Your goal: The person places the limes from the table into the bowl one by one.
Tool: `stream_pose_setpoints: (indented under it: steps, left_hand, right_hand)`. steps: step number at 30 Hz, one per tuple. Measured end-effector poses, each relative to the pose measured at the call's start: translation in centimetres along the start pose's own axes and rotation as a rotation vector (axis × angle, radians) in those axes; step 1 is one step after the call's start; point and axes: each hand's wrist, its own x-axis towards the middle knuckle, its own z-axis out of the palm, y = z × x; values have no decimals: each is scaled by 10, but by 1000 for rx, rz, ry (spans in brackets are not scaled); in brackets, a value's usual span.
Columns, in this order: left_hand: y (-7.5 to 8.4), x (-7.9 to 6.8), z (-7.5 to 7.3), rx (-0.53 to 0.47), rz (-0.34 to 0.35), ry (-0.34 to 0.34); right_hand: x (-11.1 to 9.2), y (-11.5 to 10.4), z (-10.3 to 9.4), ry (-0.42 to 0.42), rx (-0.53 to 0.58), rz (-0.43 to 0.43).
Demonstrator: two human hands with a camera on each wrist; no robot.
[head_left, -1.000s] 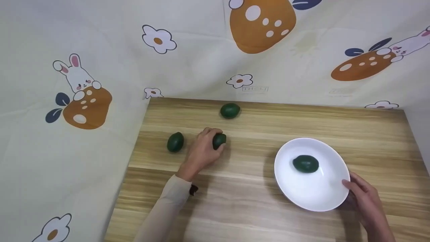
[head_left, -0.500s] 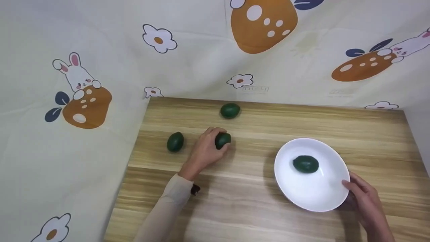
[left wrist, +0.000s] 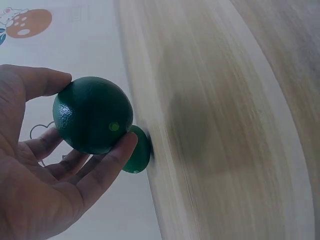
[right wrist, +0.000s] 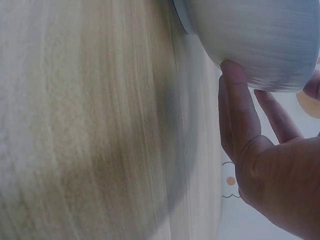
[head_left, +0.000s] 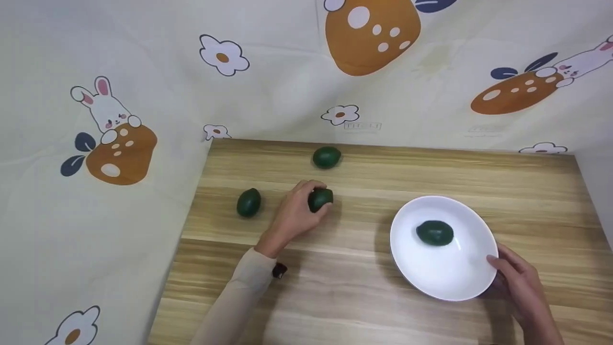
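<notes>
A dark green lime (head_left: 320, 199) is held in my left hand (head_left: 296, 211), between thumb and fingers. In the left wrist view the held lime (left wrist: 92, 115) shows a pale stem spot, and its shadow falls on the wooden surface. My right hand (head_left: 521, 282) grips the white bowl (head_left: 450, 278) at its right side, thumb on the rim. Fingers (right wrist: 240, 100) support the bowl's outer wall in the right wrist view. One lime (head_left: 435, 233) lies inside the bowl. A second lime (head_left: 249, 202) rests left of my left hand, and a third lime (head_left: 326, 157) beyond it.
The wooden table (head_left: 364, 297) lies beneath both hands. Pale cloth (head_left: 278, 91) printed with rabbits, flowers and orange strawberry shapes rises along its back and left edges, with more at the right.
My left hand has moved a little to the right, carrying its lime away from the lime on the left. The right hand and the bowl have stayed in place.
</notes>
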Motion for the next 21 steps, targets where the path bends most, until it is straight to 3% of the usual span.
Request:
stream_pose_setpoints:
  steps: [15, 21]
  left_hand:
    - [4, 2, -1, -53, -9, -7]
    - [4, 1, -2, -83, 21, -8]
  right_hand:
    - [1, 1, 1, -9, 16, -30]
    - [0, 6, 2, -37, 70, -109]
